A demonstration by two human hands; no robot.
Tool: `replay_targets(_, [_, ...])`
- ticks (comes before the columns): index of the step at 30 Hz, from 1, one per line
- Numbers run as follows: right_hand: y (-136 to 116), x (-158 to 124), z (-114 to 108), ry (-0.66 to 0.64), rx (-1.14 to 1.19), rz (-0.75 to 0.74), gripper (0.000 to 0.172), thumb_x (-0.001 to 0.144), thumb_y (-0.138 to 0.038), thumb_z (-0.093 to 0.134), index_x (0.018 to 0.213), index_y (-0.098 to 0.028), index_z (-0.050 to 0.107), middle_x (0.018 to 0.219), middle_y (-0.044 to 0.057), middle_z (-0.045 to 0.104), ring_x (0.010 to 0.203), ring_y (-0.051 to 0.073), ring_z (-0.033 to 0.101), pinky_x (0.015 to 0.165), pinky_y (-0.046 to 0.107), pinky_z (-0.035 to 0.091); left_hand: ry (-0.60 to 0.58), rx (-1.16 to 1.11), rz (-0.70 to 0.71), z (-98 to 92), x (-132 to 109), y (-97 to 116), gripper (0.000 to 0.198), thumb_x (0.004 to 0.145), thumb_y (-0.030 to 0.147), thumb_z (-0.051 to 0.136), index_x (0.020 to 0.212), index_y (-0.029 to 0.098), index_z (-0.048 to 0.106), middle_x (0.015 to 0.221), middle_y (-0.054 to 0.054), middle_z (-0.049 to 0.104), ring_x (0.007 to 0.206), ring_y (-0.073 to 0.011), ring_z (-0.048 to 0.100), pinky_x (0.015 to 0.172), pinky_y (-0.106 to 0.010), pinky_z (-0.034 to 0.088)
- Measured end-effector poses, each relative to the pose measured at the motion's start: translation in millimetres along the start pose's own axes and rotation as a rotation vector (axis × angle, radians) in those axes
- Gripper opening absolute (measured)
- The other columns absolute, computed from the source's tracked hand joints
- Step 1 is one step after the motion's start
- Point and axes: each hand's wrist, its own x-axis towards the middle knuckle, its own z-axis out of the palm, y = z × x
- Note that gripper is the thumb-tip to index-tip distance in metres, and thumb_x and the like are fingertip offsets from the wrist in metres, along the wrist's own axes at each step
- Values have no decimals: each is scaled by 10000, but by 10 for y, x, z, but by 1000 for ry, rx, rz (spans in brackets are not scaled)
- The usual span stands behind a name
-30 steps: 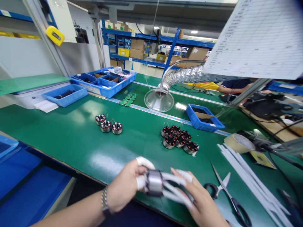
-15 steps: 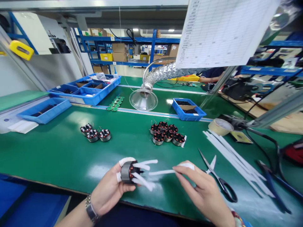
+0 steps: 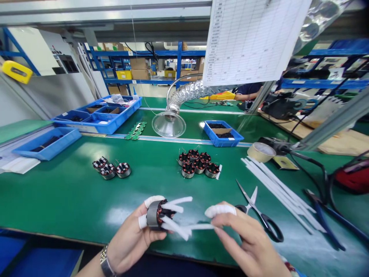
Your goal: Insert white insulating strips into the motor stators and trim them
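Stator [image 3: 157,214]: wound motor stator with copper windings and a bare metal shell, held above the desk [image 3: 57,200] near its front edge; its long axis lies roughly level across the view, wound end toward the right hand.
White strips [image 3: 174,219]: several, fanning from the wound end toward the right hand; one runs across the gap into that hand.
Left hand [image 3: 128,238]: nearer the stator, cradling it; fingers [image 3: 151,200] curl closed around the shell, two of them capped in white cots; wristwatch [image 3: 105,265] on the wrist.
Right hand [image 3: 245,242]: just beside the strips, apart from the stator; fingers [image 3: 219,210] nearly closed, white-capped, apparently pinching the end of one strip, though the contact is partly hidden.
Nearby on desk: scissors [image 3: 266,227] just beyond the right hand; loose white tubes [image 3: 276,192]; tape roll [image 3: 261,152]; blue-handled pliers [image 3: 325,215].
Farther on desk: two groups of stators [image 3: 198,163] [image 3: 111,169]; blue tray [image 3: 221,132]; green circuit boards [image 3: 135,130]; clear extraction hood [image 3: 168,125] on foil duct [image 3: 187,90].
Background: printed chart [image 3: 253,42] hanging overhead; co-worker's arm [image 3: 249,95] at the far bench; blue shelving [image 3: 144,50] with cartons.
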Motion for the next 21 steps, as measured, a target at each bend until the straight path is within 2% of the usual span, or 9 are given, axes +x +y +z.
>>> replay_targets(3, [-41,29,37,-155,-26,-146,135,788,-103,468,832,-207,544,879,44,648,798,148,583,768,284,478,-6,-30,-26,13,9,-21,293,717,70,597,992,157,547,809,-60,680,634,-137,654,509,-181,535])
replay_targets(5, [-77,52,95,-155,-44,-244,156,791,-89,440,814,-200,546,853,44,655,806,159,574,728,292,486,-21,-40,-42,25,14,-51,285,704,68,611,969,159,557,747,-37,671,592,-126,645,479,-172,527])
replay_targets(7, [-105,62,153,-113,-66,-268,159,800,-90,419,815,-190,542,842,51,653,827,173,568,719,307,484,-30,-40,-56,34,14,-82,285,693,69,624,956,160,563,719,-25,662,565,-119,634,458,-170,521])
replay_targets(9, [-119,54,194,-98,-43,-204,146,820,-112,402,827,-184,528,809,51,641,811,168,565,723,304,480,-28,-36,-66,38,10,-105,295,683,73,634,956,159,563,722,-27,656,555,-112,622,452,-175,519])
replay_targets(13, [-91,-3,213,-169,105,-54,127,850,-151,384,814,-199,497,708,8,599,722,132,561,705,258,477,-39,-25,-59,24,-1,-130,305,672,86,639,958,154,558,734,-35,640,572,-120,611,448,-186,511])
replay_targets(15, [-46,-45,176,-173,176,5,107,850,-157,408,818,-212,494,731,-8,599,724,116,565,716,232,468,-64,-11,-63,14,-9,-134,294,687,99,623,966,156,551,746,-45,640,589,-133,614,463,-204,511])
replay_targets(18, [33,-113,63,-63,198,100,91,845,-152,434,849,-221,493,785,-10,597,750,105,571,707,201,456,-93,1,-71,-1,-26,-127,288,705,115,602,981,164,537,778,-62,650,640,-165,632,503,-238,521])
replay_targets(21, [62,-170,-45,45,124,111,80,826,-139,459,831,-211,492,734,-9,573,689,106,562,637,192,453,-117,11,-71,-13,-36,-116,296,715,121,583,1002,168,525,823,-81,658,704,-213,653,526,-253,522])
